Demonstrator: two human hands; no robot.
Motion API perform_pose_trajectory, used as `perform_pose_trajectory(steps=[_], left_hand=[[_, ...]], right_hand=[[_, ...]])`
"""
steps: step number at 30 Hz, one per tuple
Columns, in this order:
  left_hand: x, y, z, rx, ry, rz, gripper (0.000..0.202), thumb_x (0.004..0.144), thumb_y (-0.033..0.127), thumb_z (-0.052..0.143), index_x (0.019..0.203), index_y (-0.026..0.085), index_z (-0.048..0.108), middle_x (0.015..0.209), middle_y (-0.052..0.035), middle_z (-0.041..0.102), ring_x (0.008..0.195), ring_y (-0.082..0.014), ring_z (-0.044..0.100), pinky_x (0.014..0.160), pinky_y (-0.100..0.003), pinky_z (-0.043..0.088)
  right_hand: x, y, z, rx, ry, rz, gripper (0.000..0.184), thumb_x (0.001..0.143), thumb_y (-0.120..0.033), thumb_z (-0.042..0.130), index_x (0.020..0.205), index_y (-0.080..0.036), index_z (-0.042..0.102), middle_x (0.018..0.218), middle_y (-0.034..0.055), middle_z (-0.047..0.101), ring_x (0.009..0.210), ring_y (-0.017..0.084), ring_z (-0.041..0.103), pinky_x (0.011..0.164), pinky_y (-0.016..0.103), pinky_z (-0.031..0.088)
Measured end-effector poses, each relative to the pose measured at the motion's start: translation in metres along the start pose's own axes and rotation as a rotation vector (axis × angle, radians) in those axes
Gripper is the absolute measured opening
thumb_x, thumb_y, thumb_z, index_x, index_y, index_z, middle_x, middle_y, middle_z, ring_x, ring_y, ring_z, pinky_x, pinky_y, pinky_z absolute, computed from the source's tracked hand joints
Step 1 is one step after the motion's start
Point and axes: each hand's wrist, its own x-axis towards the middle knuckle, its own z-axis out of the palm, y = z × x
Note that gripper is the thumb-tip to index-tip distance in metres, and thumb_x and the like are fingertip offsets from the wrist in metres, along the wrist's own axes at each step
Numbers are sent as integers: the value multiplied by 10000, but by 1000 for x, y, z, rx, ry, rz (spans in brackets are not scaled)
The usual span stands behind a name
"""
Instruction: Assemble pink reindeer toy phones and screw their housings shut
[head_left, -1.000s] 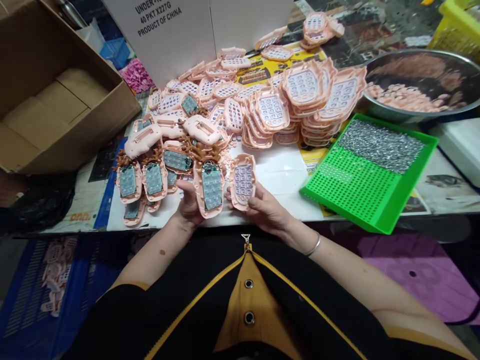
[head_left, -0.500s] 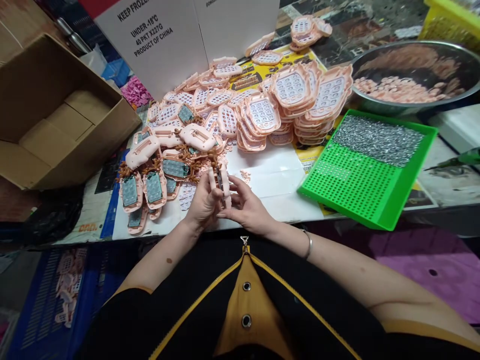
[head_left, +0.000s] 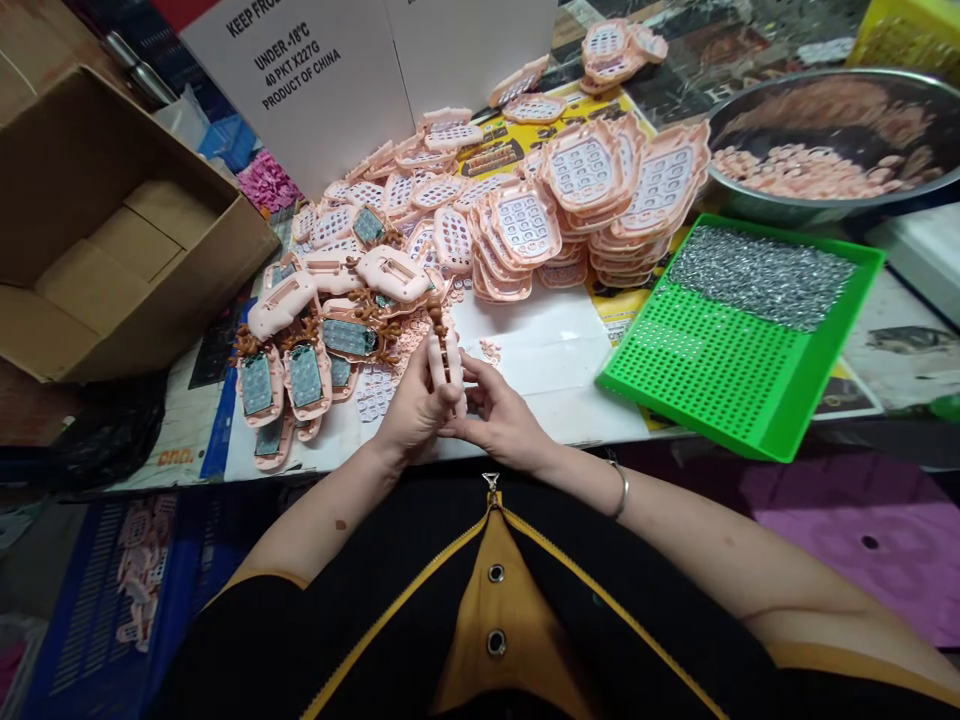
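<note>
Between my two hands, on edge, is a pink plastic toy phone case (head_left: 448,365) with brown antler-like pieces at its top. Its two halves lie against each other. My left hand (head_left: 416,410) grips it from the left, thumb across the near side. My right hand (head_left: 499,415) holds its right face with bent fingers. Left of my hands lie several open pink halves with greenish circuit boards (head_left: 306,375) and brown antlers. Beyond them is a heap of pink keypad shells (head_left: 454,240), and further right stand stacked keypad shells (head_left: 525,228).
On the right, a green perforated tray (head_left: 720,390) holds many small silvery screws. A steel bowl (head_left: 832,205) with small pink parts stands behind it. At left is an open cardboard box (head_left: 232,240); a white printed carton (head_left: 345,130) stands at the back.
The two case halves were apart with a gap between them; now they are closed together. My hands have shifted slightly right with the case.
</note>
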Motion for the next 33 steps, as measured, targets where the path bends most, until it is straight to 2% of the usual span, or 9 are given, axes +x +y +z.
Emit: perform_pose_trajectory(steps=[3,6,11,14,16,20,25,28,33], left_hand=[[4,5,-6,-104,-21,-76,818,561,725,852,1170,201,697,1282,-129,698,1274,-326,616,1030,-412,524],[7,8,-17,-195,-71,-112,738,547,647,910,1120,219,729,1244,-116,730,1302,-339,609,1103,-483,476],[5,8,-29,-218,-161,-131,559,455,537,976,861,229,745,959,-62,797,981,-299,751,954,-464,561],[2,7,-26,-192,-111,-150,549,476,513,974,859,209,724,832,-55,786,819,-269,754,804,-413,589],[1,5,-21,-175,-60,-125,529,504,487,971,860,186,722,815,-54,781,740,-226,736,750,-357,579],[0,3,-15,-181,7,-82,515,511,470,973,851,167,731,812,-44,778,725,-192,724,740,-309,573],[-3,4,-20,-203,-74,-206,575,501,438,967,961,170,751,945,-100,799,843,-286,753,812,-400,590],[-4,4,-20,-199,-93,-258,553,516,409,958,969,151,772,931,-101,793,828,-268,749,786,-364,589],[-7,5,-13,-151,16,-69,418,511,340,978,842,184,776,832,-36,776,765,-198,727,769,-306,565]], right_hand=[[-1,-2,-2,36,-55,14,1041,613,-583,902,1491,-263,443,1429,141,559,1210,262,631,1069,462,516],[-3,-9,-6,59,-215,22,907,656,-559,885,1436,-259,531,1408,114,602,1216,263,621,1060,442,517],[-6,-22,-13,70,-458,-52,565,774,-589,779,1175,-204,677,1037,36,704,1020,224,652,960,386,544],[-8,-20,-13,-123,-400,-104,530,880,-660,612,1094,-177,661,957,47,692,877,197,637,836,356,561],[-10,-17,-12,-279,-299,-160,571,930,-665,520,1181,-164,625,1052,95,715,929,221,657,856,377,566],[-14,-15,-9,-473,-144,-257,575,960,-605,505,1329,-165,544,1177,154,731,1007,260,704,876,405,576],[-15,-22,-11,-543,-144,-278,406,1011,-511,431,1166,-171,590,1055,134,753,900,235,719,792,356,572],[-15,-23,-14,-566,-154,-266,359,1015,-495,434,1088,-179,588,962,112,755,819,219,707,718,330,555],[-15,-18,-17,-603,-104,-342,394,1017,-528,433,1148,-186,580,968,100,747,821,206,707,709,320,557]])
